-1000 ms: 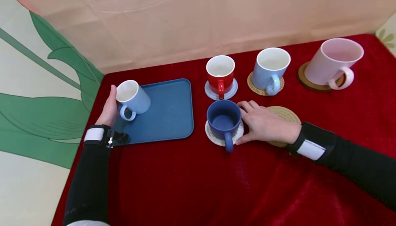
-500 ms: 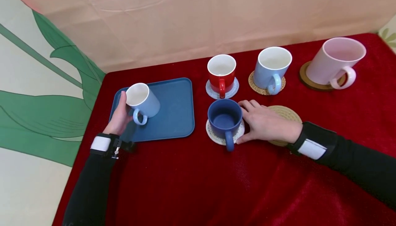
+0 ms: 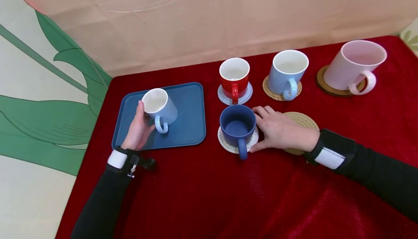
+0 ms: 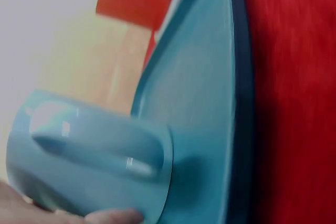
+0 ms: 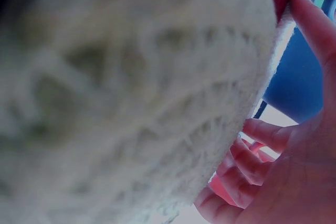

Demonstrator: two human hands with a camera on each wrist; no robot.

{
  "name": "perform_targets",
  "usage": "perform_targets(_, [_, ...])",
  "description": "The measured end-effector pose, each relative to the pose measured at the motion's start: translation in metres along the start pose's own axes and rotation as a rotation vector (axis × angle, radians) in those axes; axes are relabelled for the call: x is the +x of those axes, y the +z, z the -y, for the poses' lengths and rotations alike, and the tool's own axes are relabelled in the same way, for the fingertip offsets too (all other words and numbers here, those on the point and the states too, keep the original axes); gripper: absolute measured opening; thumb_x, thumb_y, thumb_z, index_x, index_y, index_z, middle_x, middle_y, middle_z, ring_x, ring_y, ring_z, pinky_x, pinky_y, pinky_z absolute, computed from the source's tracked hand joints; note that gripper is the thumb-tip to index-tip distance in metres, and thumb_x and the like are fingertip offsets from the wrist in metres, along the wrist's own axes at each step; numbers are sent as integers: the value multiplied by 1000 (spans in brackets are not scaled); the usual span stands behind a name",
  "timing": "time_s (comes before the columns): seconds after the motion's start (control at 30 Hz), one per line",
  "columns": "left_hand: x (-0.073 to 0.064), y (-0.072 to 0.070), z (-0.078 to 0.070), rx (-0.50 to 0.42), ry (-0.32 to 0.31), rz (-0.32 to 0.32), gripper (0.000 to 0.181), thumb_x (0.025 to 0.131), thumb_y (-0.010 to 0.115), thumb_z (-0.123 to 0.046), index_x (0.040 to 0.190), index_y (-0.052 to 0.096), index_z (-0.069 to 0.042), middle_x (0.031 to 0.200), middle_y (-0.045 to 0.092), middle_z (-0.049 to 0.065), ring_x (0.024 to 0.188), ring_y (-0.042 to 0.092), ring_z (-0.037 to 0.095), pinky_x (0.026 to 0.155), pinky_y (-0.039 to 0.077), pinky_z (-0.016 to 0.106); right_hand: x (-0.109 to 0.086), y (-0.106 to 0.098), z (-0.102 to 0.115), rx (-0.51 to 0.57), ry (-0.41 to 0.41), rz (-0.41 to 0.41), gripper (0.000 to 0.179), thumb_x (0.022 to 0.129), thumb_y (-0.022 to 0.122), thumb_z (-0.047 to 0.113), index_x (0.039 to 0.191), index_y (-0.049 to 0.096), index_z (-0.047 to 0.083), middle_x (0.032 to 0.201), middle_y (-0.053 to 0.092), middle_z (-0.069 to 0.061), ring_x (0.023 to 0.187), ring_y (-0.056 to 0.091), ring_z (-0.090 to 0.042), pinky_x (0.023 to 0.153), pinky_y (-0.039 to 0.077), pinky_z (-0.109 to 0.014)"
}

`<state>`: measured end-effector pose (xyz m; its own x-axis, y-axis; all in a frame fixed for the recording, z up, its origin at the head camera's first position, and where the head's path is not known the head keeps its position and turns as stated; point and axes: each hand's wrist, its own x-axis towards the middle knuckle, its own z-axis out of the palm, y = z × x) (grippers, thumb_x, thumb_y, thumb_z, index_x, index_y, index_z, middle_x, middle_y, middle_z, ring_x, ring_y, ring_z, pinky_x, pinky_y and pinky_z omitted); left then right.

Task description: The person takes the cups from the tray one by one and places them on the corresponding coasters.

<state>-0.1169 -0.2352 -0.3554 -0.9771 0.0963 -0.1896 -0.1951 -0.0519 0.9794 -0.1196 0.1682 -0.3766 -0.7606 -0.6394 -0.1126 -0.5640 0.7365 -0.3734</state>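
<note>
My left hand (image 3: 138, 132) holds a light blue mug (image 3: 167, 111) with a white inside, thumb near the rim, fingers at its left side. The mug is over the blue tray (image 3: 192, 137), its handle facing the front. In the left wrist view the same mug (image 4: 89, 153) has its base close over the tray, fingertips against its side. My right hand (image 3: 277, 130) rests spread beside a dark blue mug (image 3: 236, 130), thumb at the edge of the white coaster (image 3: 225, 144) beneath it. In the right wrist view, thumb and fingers lie apart around the dark blue mug (image 5: 299, 72).
Along the back stand a red mug (image 3: 240, 84), another light blue mug (image 3: 282, 79) and a large pink mug (image 3: 346, 72), each on a coaster. A round woven coaster (image 3: 303, 122) lies under my right wrist. Red cloth (image 3: 202, 195) covers the table.
My left hand has moved the light blue mug rightward across the tray, from its left edge toward its middle. My right hand and the dark blue mug have stayed where they were.
</note>
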Motion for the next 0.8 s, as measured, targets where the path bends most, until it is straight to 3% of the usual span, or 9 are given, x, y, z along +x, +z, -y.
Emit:
perform_targets(0.13, [-5, 10, 1, -52, 7, -12, 64, 111, 17, -48, 163, 10, -12, 162, 13, 16, 151, 8, 27, 120, 11, 65, 0, 1, 0, -1, -4, 0, 94, 71, 86, 60, 138, 58, 0, 132, 53, -17, 118, 47, -34, 91, 51, -54])
perform_targets(0.27, [-9, 19, 2, -89, 17, 21, 63, 111, 18, -46, 163, 6, -13, 166, 7, 13, 154, 1, 27, 120, 10, 65, 0, 0, -1, -3, -3, 4, 96, 70, 86, 61, 138, 58, 0, 132, 52, -17, 117, 47, -33, 91, 51, -53])
perform_targets(0.57, [-16, 30, 2, -99, -8, 58, 63, 111, 21, -41, 162, -1, -10, 168, 1, 13, 156, -3, 30, 119, 12, 67, -1, 0, -1, -1, 8, 11, 96, 70, 86, 62, 139, 58, 0, 133, 52, -17, 118, 47, -33, 92, 51, -53])
perform_targets(0.67, [-16, 27, 1, 12, -30, 38, 63, 112, 24, -37, 162, -1, -8, 167, 3, 16, 155, 0, 34, 117, 17, 69, -1, 0, -1, 0, 8, 5, 96, 70, 86, 61, 138, 58, 0, 133, 52, -17, 119, 47, -34, 92, 51, -54])
perform_targets(0.8, [-13, 12, -2, 341, -46, 61, 64, 111, 38, -28, 161, 6, -4, 164, 15, 23, 152, 16, 40, 115, 27, 66, 0, 0, -2, 1, 4, 7, 96, 70, 86, 62, 138, 58, 0, 133, 52, -17, 119, 46, -34, 92, 51, -54])
